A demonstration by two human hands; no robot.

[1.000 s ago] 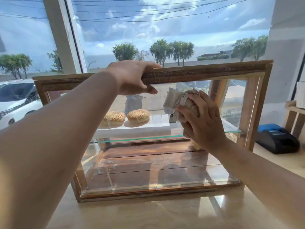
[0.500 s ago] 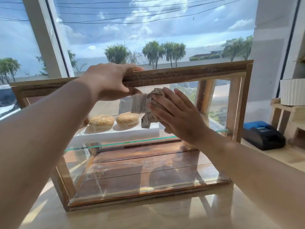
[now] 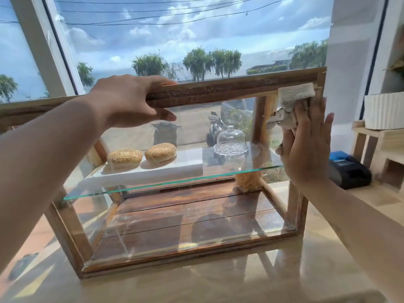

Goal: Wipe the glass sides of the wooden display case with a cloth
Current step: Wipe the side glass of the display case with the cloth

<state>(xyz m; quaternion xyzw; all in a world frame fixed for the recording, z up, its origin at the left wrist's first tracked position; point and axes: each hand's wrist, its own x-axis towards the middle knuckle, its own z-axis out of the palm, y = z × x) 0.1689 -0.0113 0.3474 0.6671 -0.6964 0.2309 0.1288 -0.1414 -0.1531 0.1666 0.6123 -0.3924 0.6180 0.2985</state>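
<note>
Two hands tend the wooden display case (image 3: 240, 88) at centre: left hand (image 3: 126, 99) clamps its top, right hand (image 3: 306, 149) presses the cloth (image 3: 295, 95), fingers straight, at upper right. Hard pushing could jolt the glass dome (image 3: 231, 138) inside.

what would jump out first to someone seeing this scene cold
A wooden display case stands on the counter before a bright window, the left hand gripping its top rail. At its upper right corner the right hand presses a crumpled cloth against it with straight fingers. Inside, two sesame buns lie left on the glass shelf, a glass dome to their right.
</note>
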